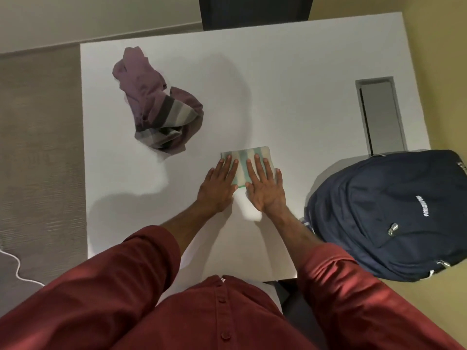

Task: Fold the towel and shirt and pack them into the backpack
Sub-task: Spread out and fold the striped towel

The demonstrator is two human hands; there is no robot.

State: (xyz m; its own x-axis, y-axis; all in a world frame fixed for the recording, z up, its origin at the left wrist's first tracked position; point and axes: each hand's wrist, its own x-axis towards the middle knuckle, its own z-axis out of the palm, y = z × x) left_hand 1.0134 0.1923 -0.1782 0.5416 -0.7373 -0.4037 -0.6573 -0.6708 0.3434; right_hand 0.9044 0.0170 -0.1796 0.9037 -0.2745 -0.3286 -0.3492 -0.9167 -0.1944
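Observation:
A small folded towel (243,154) with green and cream stripes lies near the middle of the white table (290,97). My left hand (218,185) presses flat on its left part with straight fingers. My right hand (264,185) lies flat on its right part, fingers spread. A crumpled purple shirt (154,102) with grey stripes sits in a heap at the table's far left. The dark blue backpack (394,213) lies on its back at the table's right edge, zipped shut as far as I can see, overhanging the edge.
A grey rectangular cable flap (381,114) is set into the table top at the right, just behind the backpack. A dark chair back (255,11) stands beyond the far edge. A white cable (17,269) lies on the floor at the left.

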